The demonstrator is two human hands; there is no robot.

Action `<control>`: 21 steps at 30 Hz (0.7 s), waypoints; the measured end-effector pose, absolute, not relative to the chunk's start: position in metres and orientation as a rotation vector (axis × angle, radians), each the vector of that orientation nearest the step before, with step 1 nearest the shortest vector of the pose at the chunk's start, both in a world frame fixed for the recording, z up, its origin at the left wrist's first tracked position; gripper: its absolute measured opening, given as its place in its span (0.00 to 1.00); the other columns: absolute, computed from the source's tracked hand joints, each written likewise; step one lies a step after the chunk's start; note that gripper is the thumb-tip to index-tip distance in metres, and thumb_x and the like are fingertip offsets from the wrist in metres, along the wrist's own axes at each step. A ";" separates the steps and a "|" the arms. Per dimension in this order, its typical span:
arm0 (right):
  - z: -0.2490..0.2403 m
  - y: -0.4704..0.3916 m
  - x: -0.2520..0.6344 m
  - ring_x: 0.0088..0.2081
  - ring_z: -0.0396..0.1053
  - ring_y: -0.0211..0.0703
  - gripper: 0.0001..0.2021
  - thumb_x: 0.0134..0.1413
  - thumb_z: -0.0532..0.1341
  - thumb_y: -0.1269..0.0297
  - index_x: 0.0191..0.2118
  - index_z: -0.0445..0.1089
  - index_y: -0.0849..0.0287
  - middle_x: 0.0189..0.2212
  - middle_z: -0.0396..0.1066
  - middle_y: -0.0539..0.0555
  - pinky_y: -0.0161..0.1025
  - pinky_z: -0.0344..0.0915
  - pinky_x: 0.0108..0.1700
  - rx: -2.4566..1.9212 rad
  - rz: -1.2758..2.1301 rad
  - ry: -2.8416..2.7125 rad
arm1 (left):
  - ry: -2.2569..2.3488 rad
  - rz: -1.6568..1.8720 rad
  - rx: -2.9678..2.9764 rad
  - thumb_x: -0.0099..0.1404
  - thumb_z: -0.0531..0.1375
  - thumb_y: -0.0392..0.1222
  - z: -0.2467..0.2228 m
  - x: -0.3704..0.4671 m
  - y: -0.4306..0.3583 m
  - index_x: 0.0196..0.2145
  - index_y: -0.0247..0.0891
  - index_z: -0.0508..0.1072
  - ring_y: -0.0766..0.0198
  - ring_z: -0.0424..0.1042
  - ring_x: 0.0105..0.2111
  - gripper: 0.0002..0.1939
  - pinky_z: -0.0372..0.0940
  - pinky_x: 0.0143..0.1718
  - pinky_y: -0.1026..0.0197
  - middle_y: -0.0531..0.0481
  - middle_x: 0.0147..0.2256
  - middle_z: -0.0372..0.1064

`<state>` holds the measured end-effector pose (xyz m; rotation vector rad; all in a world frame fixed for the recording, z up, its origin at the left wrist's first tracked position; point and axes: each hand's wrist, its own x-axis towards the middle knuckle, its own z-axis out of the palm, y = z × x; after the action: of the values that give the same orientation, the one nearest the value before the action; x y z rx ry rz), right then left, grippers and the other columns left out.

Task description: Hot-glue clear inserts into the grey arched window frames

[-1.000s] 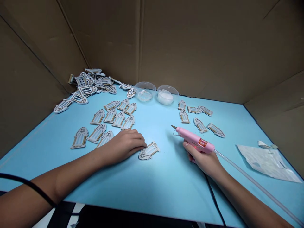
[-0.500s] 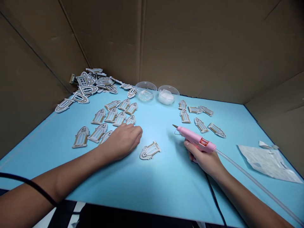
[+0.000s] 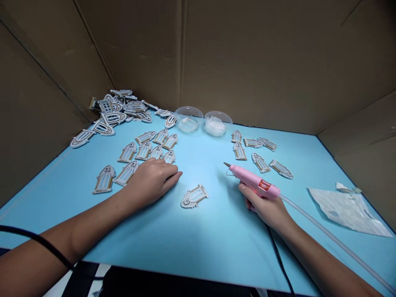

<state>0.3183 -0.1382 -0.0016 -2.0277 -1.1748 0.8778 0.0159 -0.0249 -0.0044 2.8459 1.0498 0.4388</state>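
Note:
My right hand (image 3: 266,208) is wrapped round the grip of a pink hot glue gun (image 3: 252,178), its metal nozzle pointing left above the table. A clear glue stick (image 3: 328,235) sticks out of its back end. My left hand (image 3: 154,177) lies low over the front of a group of arched window-shaped pieces (image 3: 127,173), its fingers loosely bent and the thumb apart from them. The fingertips are partly hidden, and the hand covers at least one piece. Between the hands lies a single arched window piece (image 3: 194,196), flat on the table and touched by neither.
Window pieces form a heap (image 3: 116,109) at the back left. Two clear round tubs (image 3: 189,119) stand at the back, one with white material (image 3: 215,126) in it. Several pieces (image 3: 260,162) lie at right, near a plastic bag (image 3: 349,210). Cardboard walls (image 3: 247,62) surround the blue table.
My left hand has shifted a little left over the grouped pieces, and its thumb now stands out from the fingers. The right hand and glue gun hold still; the view has moved slightly.

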 end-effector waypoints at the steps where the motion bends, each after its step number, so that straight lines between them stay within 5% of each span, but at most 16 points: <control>1: -0.001 -0.138 0.318 0.23 0.60 0.40 0.22 0.55 0.61 0.43 0.41 0.76 0.57 0.18 0.62 0.47 0.37 0.57 0.27 -2.028 0.874 -1.178 | 0.993 0.462 2.834 0.81 0.48 0.47 -0.004 0.017 -0.026 0.29 0.38 0.70 0.58 0.71 0.31 0.23 0.58 0.37 0.55 0.48 0.28 0.73; 4: 0.000 -0.138 0.318 0.23 0.61 0.40 0.21 0.56 0.61 0.44 0.43 0.77 0.56 0.18 0.62 0.47 0.37 0.58 0.28 -2.053 0.875 -1.182 | 0.776 0.484 2.725 0.82 0.46 0.42 -0.005 0.020 -0.030 0.48 0.38 0.75 0.56 0.76 0.45 0.18 0.61 0.47 0.54 0.45 0.45 0.79; 7: 0.000 -0.137 0.321 0.23 0.61 0.40 0.21 0.56 0.61 0.45 0.45 0.77 0.55 0.18 0.62 0.47 0.37 0.58 0.27 -2.043 0.895 -1.193 | 0.629 0.378 2.598 0.80 0.49 0.42 -0.005 0.021 -0.035 0.64 0.42 0.67 0.54 0.71 0.58 0.19 0.60 0.58 0.51 0.44 0.60 0.72; 11: 0.000 -0.133 0.325 0.22 0.62 0.40 0.21 0.53 0.64 0.46 0.46 0.76 0.55 0.19 0.64 0.47 0.37 0.59 0.26 -1.984 0.966 -1.230 | 0.529 0.206 2.501 0.69 0.66 0.47 -0.007 0.022 -0.040 0.69 0.43 0.61 0.49 0.69 0.60 0.35 0.62 0.61 0.50 0.41 0.61 0.69; 15: 0.000 -0.134 0.325 0.22 0.62 0.41 0.19 0.53 0.64 0.46 0.42 0.75 0.55 0.18 0.63 0.46 0.37 0.60 0.26 -2.011 0.972 -1.185 | 0.621 0.168 2.503 0.63 0.72 0.52 -0.012 0.023 -0.045 0.69 0.42 0.60 0.47 0.70 0.56 0.43 0.64 0.59 0.48 0.40 0.55 0.71; 21: 0.002 -0.135 0.324 0.23 0.62 0.41 0.16 0.54 0.63 0.46 0.32 0.69 0.55 0.18 0.62 0.47 0.37 0.59 0.27 -2.001 1.027 -1.233 | 0.847 0.148 2.455 0.55 0.76 0.55 -0.012 0.027 -0.049 0.73 0.43 0.46 0.36 0.57 0.66 0.60 0.57 0.65 0.36 0.34 0.68 0.55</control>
<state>0.3238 -0.1346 0.0016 -2.0011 -1.2335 1.0266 0.0272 -0.0491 -0.0124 2.4555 0.8469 0.1484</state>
